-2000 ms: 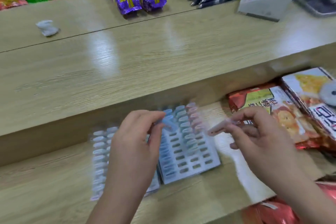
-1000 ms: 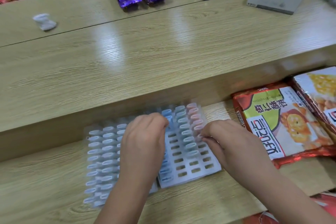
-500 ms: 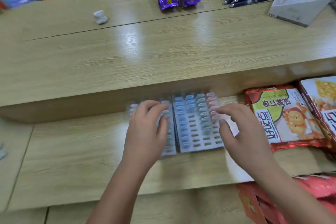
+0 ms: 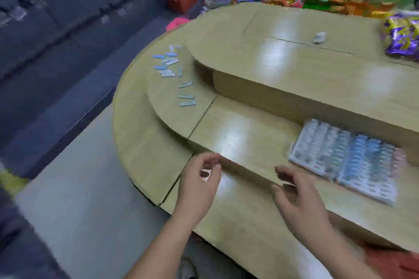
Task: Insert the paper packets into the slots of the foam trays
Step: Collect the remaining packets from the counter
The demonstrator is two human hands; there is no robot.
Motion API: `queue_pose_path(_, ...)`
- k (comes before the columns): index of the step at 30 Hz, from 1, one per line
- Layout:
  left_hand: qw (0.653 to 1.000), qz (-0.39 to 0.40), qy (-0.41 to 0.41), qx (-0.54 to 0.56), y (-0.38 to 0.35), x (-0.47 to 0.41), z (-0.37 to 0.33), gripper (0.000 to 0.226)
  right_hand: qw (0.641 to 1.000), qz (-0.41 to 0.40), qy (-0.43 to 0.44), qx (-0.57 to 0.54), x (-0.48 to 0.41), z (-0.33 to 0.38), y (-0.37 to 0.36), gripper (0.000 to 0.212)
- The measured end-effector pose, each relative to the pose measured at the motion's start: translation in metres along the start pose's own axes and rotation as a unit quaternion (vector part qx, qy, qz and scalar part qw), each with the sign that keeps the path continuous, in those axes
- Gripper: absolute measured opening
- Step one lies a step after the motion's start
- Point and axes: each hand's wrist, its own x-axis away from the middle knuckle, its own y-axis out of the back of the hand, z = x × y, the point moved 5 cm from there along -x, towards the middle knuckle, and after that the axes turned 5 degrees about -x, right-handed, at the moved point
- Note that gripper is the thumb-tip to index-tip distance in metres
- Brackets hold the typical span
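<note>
Diagonally, foam trays [image 4: 322,149] point lengthwise toward the ledge [image 4: 283,99]; left hand [image 4: 197,184] and right hand [image 4: 299,197] hover loosely curled, empty.

Left hand [image 4: 199,179], right hand [image 4: 297,197] lifted off foam trays [image 4: 344,161], now beside them; loose paper packets [image 4: 174,70] entered view.

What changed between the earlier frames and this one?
Both hands lifted off the foam trays and moved left: left hand and right hand now hover over the desk edge, fingers loose, nothing visibly held. View swung left, revealing loose packets. Trays stayed side by side.
</note>
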Motion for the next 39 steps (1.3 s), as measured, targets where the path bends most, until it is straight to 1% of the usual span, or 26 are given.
queue_pose_path(2, 0.998, -0.045, 0.025, 0.020, 0.047, 0.002, 0.025, 0.029, 1.000, 0.026, 0.013, -0.001, -0.001, 0.019, -0.048, 0.037)
queue_pose_path(4, 0.996, -0.073, 0.037, 0.026, 0.096, 0.004, 0.050, 0.025, 0.999, 0.038, 0.019, -0.016, -0.005, 0.039, -0.098, 0.032)
queue_pose_path(7, 0.993, -0.098, 0.055, 0.020, 0.169, 0.008, 0.089, 0.022, 0.998, 0.042, 0.018, -0.032, -0.011, 0.067, -0.167, 0.030)
queue_pose_path(11, 0.992, -0.105, 0.074, 0.005, 0.251, 0.012, 0.131, 0.024, 0.998, 0.040, -0.002, -0.054, -0.020, 0.093, -0.237, 0.032)
queue_pose_path(13, 0.990, -0.116, 0.079, 0.007, 0.283, 0.008, 0.145, 0.028, 0.998, 0.046, -0.005, -0.050, -0.025, 0.103, -0.268, 0.033)
queue_pose_path(16, 0.987, -0.138, 0.086, 0.002, 0.323, -0.008, 0.166, 0.031, 0.996, 0.082, 0.007, -0.046, -0.034, 0.119, -0.319, 0.035)
queue_pose_path(19, 0.984, -0.154, 0.091, 0.006, 0.356, -0.035, 0.189, 0.030, 0.993, 0.111, 0.021, -0.043, -0.049, 0.135, -0.368, 0.037)
queue_pose_path(21, 0.983, -0.155, 0.098, 0.016, 0.372, -0.059, 0.203, 0.029, 0.993, 0.112, 0.024, -0.039, -0.066, 0.140, -0.395, 0.038)
queue_pose_path(24, 0.985, -0.138, 0.101, 0.007, 0.394, -0.108, 0.222, 0.029, 0.995, 0.089, 0.011, -0.031, -0.102, 0.141, -0.429, 0.038)
queue_pose_path(27, 0.990, -0.106, 0.095, -0.009, 0.413, -0.177, 0.235, 0.028, 0.998, 0.053, -0.005, -0.023, -0.141, 0.137, -0.463, 0.040)
queue_pose_path(32, 0.996, -0.049, 0.072, -0.025, 0.439, -0.297, 0.227, 0.029, 0.999, 0.038, -0.035, -0.009, -0.216, 0.147, -0.522, 0.041)
queue_pose_path(36, 0.997, 0.011, 0.060, -0.052, 0.452, -0.372, 0.224, 0.027, 0.998, 0.000, -0.063, -0.015, -0.258, 0.164, -0.550, 0.038)
queue_pose_path(39, 0.996, 0.052, 0.043, -0.058, 0.443, -0.427, 0.225, 0.032, 0.995, -0.031, -0.091, -0.008, -0.284, 0.163, -0.563, 0.039)
